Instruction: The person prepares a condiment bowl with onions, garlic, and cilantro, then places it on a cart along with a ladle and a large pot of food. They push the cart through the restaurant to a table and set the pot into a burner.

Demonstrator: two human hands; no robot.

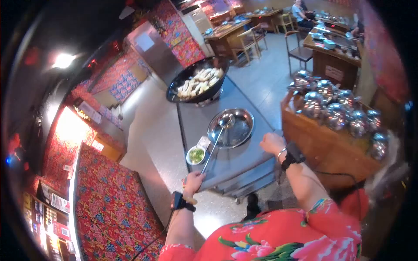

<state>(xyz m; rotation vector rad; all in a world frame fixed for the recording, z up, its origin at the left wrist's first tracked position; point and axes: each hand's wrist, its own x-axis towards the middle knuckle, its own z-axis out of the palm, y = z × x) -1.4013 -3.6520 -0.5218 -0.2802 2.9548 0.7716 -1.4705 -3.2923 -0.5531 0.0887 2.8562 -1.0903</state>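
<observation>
A grey cart [235, 93] stands in front of me. My left hand [193, 182] is closed at its near left corner, with the end of the ladle's [214, 150] handle right by the fingers. My right hand [273, 143] is curled closed over the cart's right edge. The ladle's bowl rests in a round metal pan [238, 138]. Left of the pan is a white bowl of chopped greens [196, 155], beside a small pale packet [203, 142]. At the cart's far end a black wok [188, 73] holds pale food pieces [201, 82].
To the right, a wooden box [322, 145] bears several shiny metal pots [336, 115]. A red floral-covered counter [115, 198] stands at the left. Tables, chairs [299, 53] and a seated person [301, 15] are farther back. A metal cabinet [154, 52] stands beyond the wok.
</observation>
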